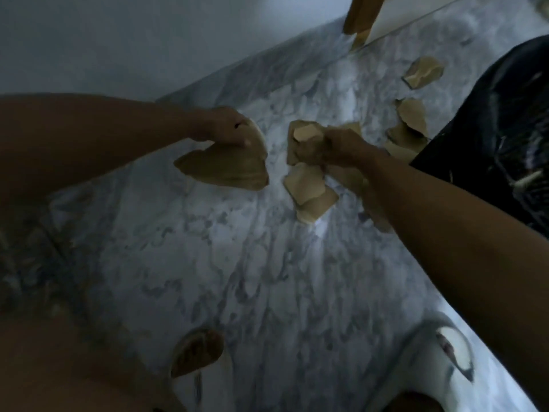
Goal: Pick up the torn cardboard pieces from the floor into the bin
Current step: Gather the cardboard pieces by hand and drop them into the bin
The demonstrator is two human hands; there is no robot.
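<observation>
My left hand [225, 129] grips a large torn cardboard piece [225, 168] by its top edge, just above the marble floor. My right hand [329, 147] grips a bundle of smaller cardboard pieces [303, 135]. More torn pieces [309, 191] lie on the floor right below that hand. Other torn pieces [411, 114] lie further right, and one piece [423, 72] sits further back. The bin with a black liner [490, 129] stands at the right, beside those pieces.
The grey-white marble floor [237, 278] meets a pale wall [118, 40] at the upper left. A wooden furniture leg [361, 16] stands at the top. My feet in sandals, the left [196, 355] and the right [454, 355], are at the bottom.
</observation>
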